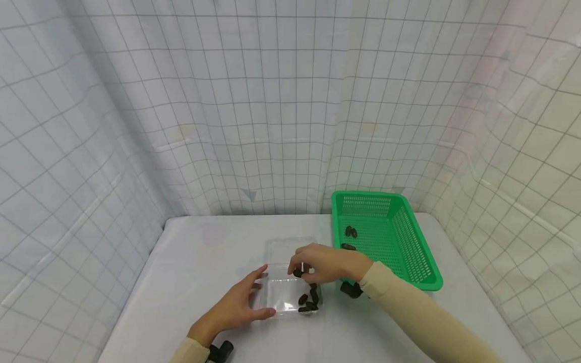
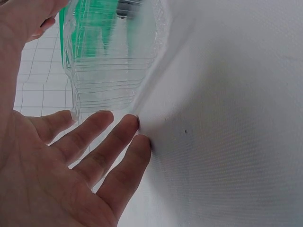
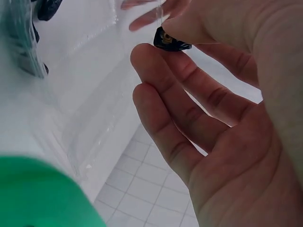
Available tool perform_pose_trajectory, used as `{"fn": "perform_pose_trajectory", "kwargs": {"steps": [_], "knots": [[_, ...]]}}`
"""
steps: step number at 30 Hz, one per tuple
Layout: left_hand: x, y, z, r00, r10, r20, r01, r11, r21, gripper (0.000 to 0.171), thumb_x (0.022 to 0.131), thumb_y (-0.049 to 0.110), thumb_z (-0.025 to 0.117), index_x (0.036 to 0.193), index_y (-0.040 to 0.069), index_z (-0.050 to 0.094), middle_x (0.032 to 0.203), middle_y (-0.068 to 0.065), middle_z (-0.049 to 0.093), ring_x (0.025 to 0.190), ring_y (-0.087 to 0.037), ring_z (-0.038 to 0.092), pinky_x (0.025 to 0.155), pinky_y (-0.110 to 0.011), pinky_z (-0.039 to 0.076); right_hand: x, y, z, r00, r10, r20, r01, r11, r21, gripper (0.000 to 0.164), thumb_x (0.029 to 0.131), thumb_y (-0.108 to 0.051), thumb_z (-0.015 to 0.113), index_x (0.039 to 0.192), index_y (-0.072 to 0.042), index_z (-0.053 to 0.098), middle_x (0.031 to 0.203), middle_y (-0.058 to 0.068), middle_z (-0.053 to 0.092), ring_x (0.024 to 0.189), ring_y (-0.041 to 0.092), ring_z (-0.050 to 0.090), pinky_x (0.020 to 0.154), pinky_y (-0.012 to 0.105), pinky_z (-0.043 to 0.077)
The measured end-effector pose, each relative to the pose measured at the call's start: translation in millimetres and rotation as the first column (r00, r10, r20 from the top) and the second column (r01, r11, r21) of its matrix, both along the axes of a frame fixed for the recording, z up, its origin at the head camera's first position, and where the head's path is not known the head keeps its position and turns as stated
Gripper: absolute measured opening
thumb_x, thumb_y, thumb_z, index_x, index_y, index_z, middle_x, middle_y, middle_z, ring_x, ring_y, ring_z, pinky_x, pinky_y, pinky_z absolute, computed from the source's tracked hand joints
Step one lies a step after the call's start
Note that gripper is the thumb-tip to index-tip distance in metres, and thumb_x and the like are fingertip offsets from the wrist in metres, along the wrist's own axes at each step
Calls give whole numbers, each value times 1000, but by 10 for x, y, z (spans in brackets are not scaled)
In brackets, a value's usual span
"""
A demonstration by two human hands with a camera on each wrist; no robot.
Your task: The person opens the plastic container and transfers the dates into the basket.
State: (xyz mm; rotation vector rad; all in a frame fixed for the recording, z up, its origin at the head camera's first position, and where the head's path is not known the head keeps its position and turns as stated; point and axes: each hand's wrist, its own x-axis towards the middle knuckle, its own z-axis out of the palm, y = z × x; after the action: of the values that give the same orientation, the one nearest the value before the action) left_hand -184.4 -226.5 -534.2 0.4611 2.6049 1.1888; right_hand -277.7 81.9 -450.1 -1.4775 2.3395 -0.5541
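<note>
My right hand (image 1: pixel 320 262) pinches a small black shiny wrapped piece (image 3: pixel 169 41) with a gold mark between thumb and fingertips. It holds the piece above a clear plastic box (image 1: pixel 285 297), whose lid (image 1: pixel 290 247) is folded back behind it. Several black wrapped pieces (image 1: pixel 311 305) lie in the right part of the box. At the box's left side is my left hand (image 1: pixel 236 305), fingers spread and mostly straight, thumb by the near corner. In the left wrist view, fingertips (image 2: pixel 102 116) sit right at the ribbed plastic wall (image 2: pixel 109 80).
A green basket (image 1: pixel 431 262) stands at the right rear of the white table (image 1: pixel 199 262), with a few black pieces (image 1: pixel 351 231) along its left side. Gridded white curtains (image 1: pixel 290 101) rise behind and on both sides. Both wrists wear dark camera mounts.
</note>
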Motion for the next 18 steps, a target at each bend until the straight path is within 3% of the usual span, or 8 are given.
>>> {"fn": "perform_pose_trajectory", "kwargs": {"steps": [7, 18], "knots": [[-10, 12, 2, 1000, 6, -1, -6, 1000, 6, 120, 92, 45, 100, 184, 9, 31, 181, -22, 50, 153, -46, 65, 123, -67, 58, -73, 222, 61, 998, -56, 17, 57, 997, -43, 33, 108, 1, 71, 135, -13, 82, 128, 3, 78, 105, 5, 78, 99, 23, 66], [-20, 4, -2, 1000, 9, 3, -9, 1000, 2, 121, 91, 44, 101, 184, 8, 32, 181, -22, 50, 154, -47, 64, 124, -67, 57, -148, 543, 145, 993, -117, 7, 117, 989, -87, 35, 107, 2, 72, 136, -13, 81, 126, 3, 78, 107, 9, 81, 101, 34, 70]]}}
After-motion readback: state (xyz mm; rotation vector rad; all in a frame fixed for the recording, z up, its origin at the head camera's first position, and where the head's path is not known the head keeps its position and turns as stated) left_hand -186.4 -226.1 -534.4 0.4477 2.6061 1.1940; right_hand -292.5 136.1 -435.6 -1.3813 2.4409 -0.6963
